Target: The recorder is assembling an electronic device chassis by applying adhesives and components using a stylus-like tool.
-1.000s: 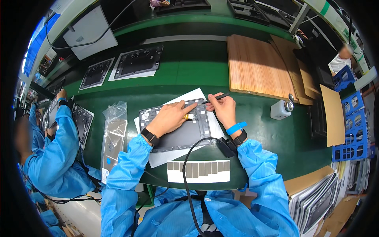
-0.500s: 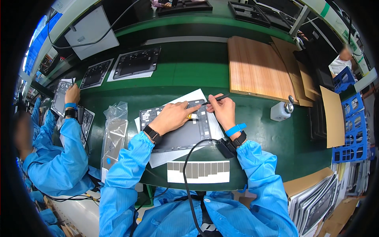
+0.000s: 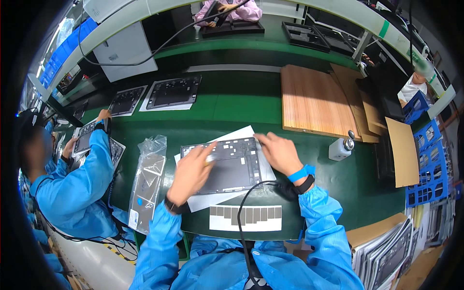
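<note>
A dark tablet housing (image 3: 227,166) with small white pads along its edges lies on white paper (image 3: 198,204) before me. My left hand (image 3: 191,171) is over its left part, index finger stretched toward the top edge. Beside its curled fingers shows a small yellow-and-white piece (image 3: 209,160), blurred, moving with the hand. My right hand (image 3: 280,153) is at the housing's upper right corner with fingers bent; no tool shows in it. Below the housing lies a white card with grey strips (image 3: 245,217). To the left is a clear plastic bag with flat silvery sheets (image 3: 147,188).
A white bottle with a metal top (image 3: 341,149) stands right, near a wooden board (image 3: 316,99) and cardboard. Two more housings lie at the far left. A co-worker in blue (image 3: 79,188) handles a housing at left. A black cable (image 3: 240,212) hangs across my front.
My left hand has drawn back left, taking the yellow-and-white piece along. My right hand's black pen-like tool no longer shows. The view has shifted slightly upward.
</note>
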A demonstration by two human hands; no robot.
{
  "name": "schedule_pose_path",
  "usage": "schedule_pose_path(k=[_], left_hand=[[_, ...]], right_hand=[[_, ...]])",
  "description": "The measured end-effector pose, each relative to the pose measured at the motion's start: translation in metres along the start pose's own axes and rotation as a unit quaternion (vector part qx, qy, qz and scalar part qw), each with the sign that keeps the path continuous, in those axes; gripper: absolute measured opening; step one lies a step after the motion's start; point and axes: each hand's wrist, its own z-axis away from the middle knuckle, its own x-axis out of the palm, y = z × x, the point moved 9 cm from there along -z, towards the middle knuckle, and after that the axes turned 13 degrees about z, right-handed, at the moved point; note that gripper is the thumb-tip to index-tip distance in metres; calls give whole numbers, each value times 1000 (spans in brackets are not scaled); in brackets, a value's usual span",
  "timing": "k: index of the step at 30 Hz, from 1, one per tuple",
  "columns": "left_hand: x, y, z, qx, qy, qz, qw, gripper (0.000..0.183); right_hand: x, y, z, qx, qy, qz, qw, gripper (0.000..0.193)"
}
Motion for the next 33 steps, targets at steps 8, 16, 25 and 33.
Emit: schedule_pose_path(k=[8, 16, 25, 33], left_hand=[[-12, -94, 93, -226, 94, -14, 969, 36], [4, -128, 81, -314, 135, -115, 933, 28], [45, -139, 75, -333, 109, -159, 923, 21], [27, -132, 60, -270, 194, -66, 941, 29]], right_hand=[[26, -18, 5, -54, -72, 65, 994, 34], [30, -31, 0, -48, -52, 112, 991, 40], [37, 23, 35, 182, 71, -43, 980, 26], [48, 29, 28, 189, 48, -36, 980, 22]])
